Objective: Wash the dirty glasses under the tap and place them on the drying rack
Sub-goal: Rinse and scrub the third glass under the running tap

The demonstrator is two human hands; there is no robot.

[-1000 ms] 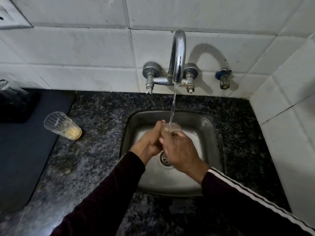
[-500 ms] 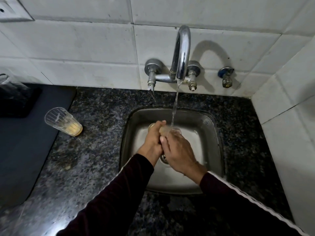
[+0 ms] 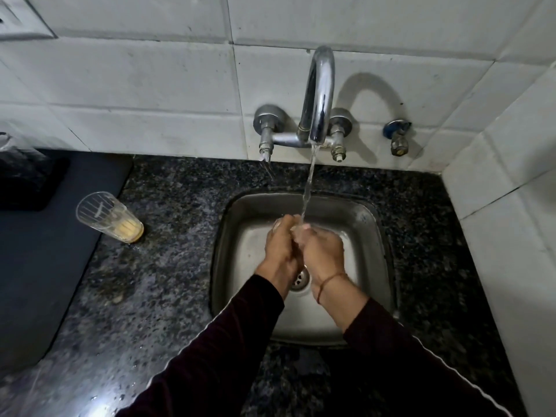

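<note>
I see both hands remain over the square steel sink (image 3: 373, 236): left hand (image 3: 278, 246) and right hand (image 3: 323, 251) still clasp the clear glass (image 3: 296, 228) under the chrome tap (image 3: 320, 94)'s stream. The right sleeve has slid back since earlier. Left of the sink, a ribbed glass with yellow dregs (image 3: 109, 216) stands on the bench (image 3: 156, 266).

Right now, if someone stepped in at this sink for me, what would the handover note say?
Left hand and right hand: both wrapped round one glass over the sink, under the running tap.
Second glass: on the counter left of the sink, yellowish residue in its bottom, not yet washed.
Done: rinsing of the held glass is under way.
Left: finish it, wash the second glass, rack both. No drying rack is clearly in view.
</note>
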